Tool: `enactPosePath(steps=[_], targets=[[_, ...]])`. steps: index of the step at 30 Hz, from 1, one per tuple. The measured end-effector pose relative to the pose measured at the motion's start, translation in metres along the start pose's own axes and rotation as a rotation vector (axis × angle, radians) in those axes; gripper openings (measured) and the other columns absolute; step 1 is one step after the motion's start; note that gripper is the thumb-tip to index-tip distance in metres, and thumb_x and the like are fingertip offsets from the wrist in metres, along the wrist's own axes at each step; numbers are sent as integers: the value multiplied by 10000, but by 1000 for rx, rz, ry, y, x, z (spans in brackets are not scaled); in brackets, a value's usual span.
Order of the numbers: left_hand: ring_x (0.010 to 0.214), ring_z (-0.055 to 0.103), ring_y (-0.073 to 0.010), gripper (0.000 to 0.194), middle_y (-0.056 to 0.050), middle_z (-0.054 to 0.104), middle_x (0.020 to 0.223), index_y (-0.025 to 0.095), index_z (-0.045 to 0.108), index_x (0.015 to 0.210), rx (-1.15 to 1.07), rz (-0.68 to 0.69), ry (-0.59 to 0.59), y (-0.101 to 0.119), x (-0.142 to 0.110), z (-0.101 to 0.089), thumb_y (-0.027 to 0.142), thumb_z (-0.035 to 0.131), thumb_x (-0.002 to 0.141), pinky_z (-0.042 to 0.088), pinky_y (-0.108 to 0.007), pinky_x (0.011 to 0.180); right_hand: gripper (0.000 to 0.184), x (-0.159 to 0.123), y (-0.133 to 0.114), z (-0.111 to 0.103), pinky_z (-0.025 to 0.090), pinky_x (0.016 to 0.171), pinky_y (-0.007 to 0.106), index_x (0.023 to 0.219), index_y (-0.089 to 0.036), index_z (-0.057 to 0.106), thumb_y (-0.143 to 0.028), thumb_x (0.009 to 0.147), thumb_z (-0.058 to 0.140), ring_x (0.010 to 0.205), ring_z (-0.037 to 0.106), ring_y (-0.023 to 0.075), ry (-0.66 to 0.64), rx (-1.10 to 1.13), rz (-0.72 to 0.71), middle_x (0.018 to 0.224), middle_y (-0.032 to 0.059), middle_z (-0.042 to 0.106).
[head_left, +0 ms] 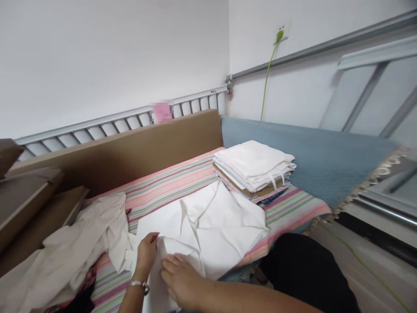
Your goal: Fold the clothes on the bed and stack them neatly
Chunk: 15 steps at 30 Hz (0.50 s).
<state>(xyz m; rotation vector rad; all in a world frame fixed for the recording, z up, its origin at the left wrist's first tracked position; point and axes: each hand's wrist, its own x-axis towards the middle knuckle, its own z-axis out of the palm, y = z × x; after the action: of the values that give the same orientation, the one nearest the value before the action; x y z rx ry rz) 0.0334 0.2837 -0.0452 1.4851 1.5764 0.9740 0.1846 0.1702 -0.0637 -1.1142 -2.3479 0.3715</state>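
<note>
- Pinching what looks like a raised edge of the white cloth (231, 230), we have the thumb and fingertips of our left hand (147, 254) drawn together; how much fabric sits between them, we cannot tell.
- We rest our right hand (180, 276) palm down on the same cloth, fingers extended and only slightly spread, with nothing visibly gripped.
- We have the cloth on the striped sheet (169, 174), partly beneath our hands, with most of its spread ahead of us and to the right.
- We judge its long axis to run from the near left, where our hands are, away toward the far right, with one far corner just short of the folded stack (257, 158).
- Our right hand is the nearer to the broad, creased part; our left hand is at the left side, by the lifted edge. Between that edge and the broad part we see upright folds, so the relation that matters, in our judgement, is left edge to right-hand body.
- To the left of our left hand we see a crumpled pale cloth (87, 230), close beside the white one.
</note>
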Motion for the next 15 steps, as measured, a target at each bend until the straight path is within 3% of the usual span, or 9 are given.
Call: enactPosePath(steps=[4, 8, 12, 15], targets=[[665, 642, -172, 328, -34, 676, 701, 143, 620, 822, -163, -96, 18, -9, 0, -3, 379, 574, 598, 530, -313, 673, 575, 8, 11, -7, 237, 1099, 454, 1337, -120, 426, -295, 804, 552, 1343, 269, 308, 53, 131, 334, 1464, 167, 306], [650, 626, -146, 339, -12, 647, 706, 151, 584, 816, -276, -139, 49, -17, -2, 1, 401, 599, 588, 522, -294, 682, 581, 19, 33, -13, 254, 1104, 403, 1331, -69, 443, -224, 780, 541, 1336, 296, 288, 129, 212, 549, 1446, 186, 332], [618, 591, -125, 331, 21, 605, 667, 160, 557, 819, -303, -148, 67, -19, -2, 7, 402, 593, 596, 492, -263, 632, 564, 22, 35, -24, 289, 1080, 400, 1317, -101, 460, -156, 760, 532, 1320, 321, 284, 142, 158, 526, 1446, 170, 338], [597, 575, -119, 317, 32, 586, 653, 167, 532, 821, -279, -147, 67, -18, -1, 8, 403, 555, 611, 480, -264, 627, 434, 15, 19, -21, 335, 1027, 413, 1249, -185, 519, -148, 821, 459, 1222, 428, 257, 138, 44, 268, 1404, 115, 415]])
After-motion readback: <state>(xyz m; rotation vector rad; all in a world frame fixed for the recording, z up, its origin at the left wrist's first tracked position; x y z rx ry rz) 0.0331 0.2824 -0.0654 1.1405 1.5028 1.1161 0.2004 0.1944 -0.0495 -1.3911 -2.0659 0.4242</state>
